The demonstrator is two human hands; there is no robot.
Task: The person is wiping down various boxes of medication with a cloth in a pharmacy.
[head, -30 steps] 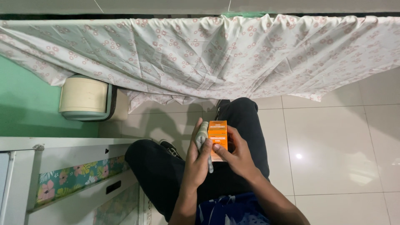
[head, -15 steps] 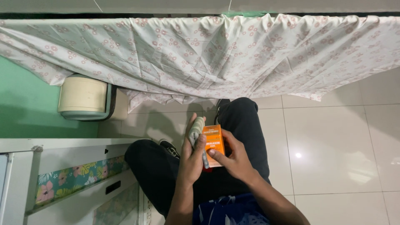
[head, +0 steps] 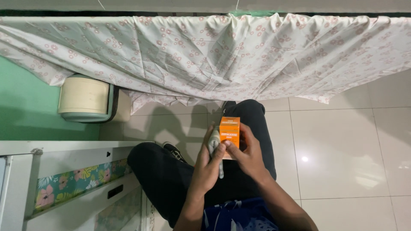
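You are looking straight down at your own lap, seated, with both hands raised over your dark trousers (head: 171, 179). Your right hand (head: 248, 156) is closed around a small orange carton (head: 229, 130), fingers wrapped behind it and the thumb pressed across its front, so the box stands upright with its top end pointing toward the far side of the scene. Your left hand (head: 209, 164) is closed too, curled about a pale, silvery strip (head: 214, 147) that looks like a foil pack or folded sheet; what it is exactly cannot be told, since your fingers cover most of it. The strip sits just left of the carton, touching or nearly touching its left edge, and its lower end pokes out below your palm. Both things hang in the air above your right thigh, in the middle of the view. Far from you, a floral white cloth (head: 205, 55) drapes in folds across the whole width of the scene. Below it on the left stands a cream tub with a lid (head: 85, 96) against a green wall (head: 25, 111). On the near left is a white cabinet (head: 64, 171) with a flower-patterned band. A black shoe (head: 173, 150) shows beside your left knee, and glossy pale floor tiles (head: 342, 154) spread off to the right.
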